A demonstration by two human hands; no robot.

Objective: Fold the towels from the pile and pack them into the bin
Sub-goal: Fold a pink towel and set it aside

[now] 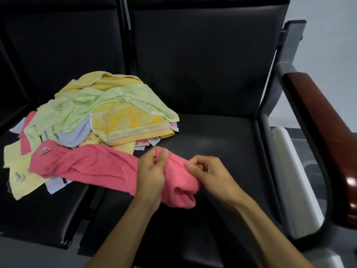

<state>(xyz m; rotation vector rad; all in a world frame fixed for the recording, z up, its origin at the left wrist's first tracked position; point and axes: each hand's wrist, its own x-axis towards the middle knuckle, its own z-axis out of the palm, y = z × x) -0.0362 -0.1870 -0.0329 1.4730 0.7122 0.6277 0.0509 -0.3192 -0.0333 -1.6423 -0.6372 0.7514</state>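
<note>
A crumpled pink towel (92, 165) stretches from the pile's near edge across the black seat toward me. My left hand (152, 171) pinches a bunched edge of it between thumb and fingers. My right hand (208, 173) pinches the same towel a little to the right, fingers curled. The towel's near end hangs in a fold between my wrists. The pile of towels (108, 111) lies on the seats at the left, with light green, yellow, orange, lilac and pink pieces tangled together. No bin is visible.
The black padded seat (218, 136) spreads out to the right of the pile. A dark wooden armrest (318, 128) on a grey metal frame borders the right side. A gap between two seats (96, 198) runs under the pink towel. The seat backs rise behind.
</note>
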